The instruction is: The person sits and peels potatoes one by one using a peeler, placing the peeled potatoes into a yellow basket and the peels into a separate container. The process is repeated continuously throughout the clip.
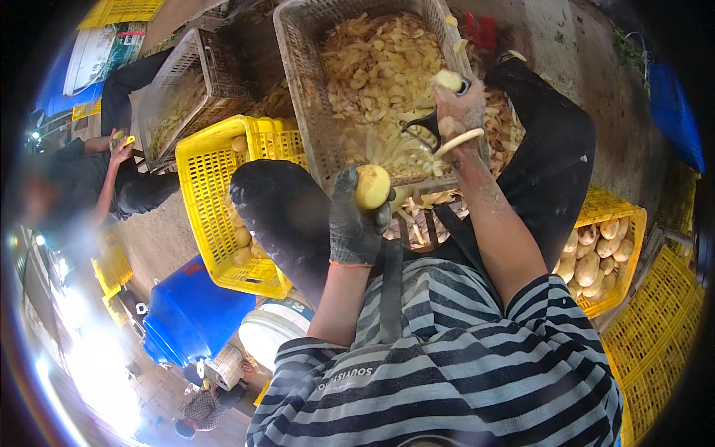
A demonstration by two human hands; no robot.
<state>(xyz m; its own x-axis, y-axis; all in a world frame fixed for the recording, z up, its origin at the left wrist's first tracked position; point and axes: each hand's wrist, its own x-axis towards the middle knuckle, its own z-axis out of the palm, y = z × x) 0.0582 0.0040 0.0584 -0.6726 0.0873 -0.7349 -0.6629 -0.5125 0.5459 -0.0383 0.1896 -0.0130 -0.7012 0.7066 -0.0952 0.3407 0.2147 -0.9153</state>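
My left hand (357,218), in a dark knit glove with an orange cuff edge, grips a yellow-skinned potato (373,187) in front of my left knee. Part of the potato looks peeled pale. My bare right hand (459,109), farther forward, holds a black-handled peeler (427,128). Its blade is hard to make out. A pale strip of peel (461,141) curls over the right wrist, and another pale scrap lies on the hand. Below both hands is a worn plastic crate (304,84) heaped with potato peelings (385,72).
By my left knee stands a yellow crate (201,218) holding some potatoes; a fuller yellow crate (637,246) stands at my right. A blue barrel (195,313) and a white bucket (273,332) are at lower left. Another person (111,173) sits at far left beside a peelings crate (204,61).
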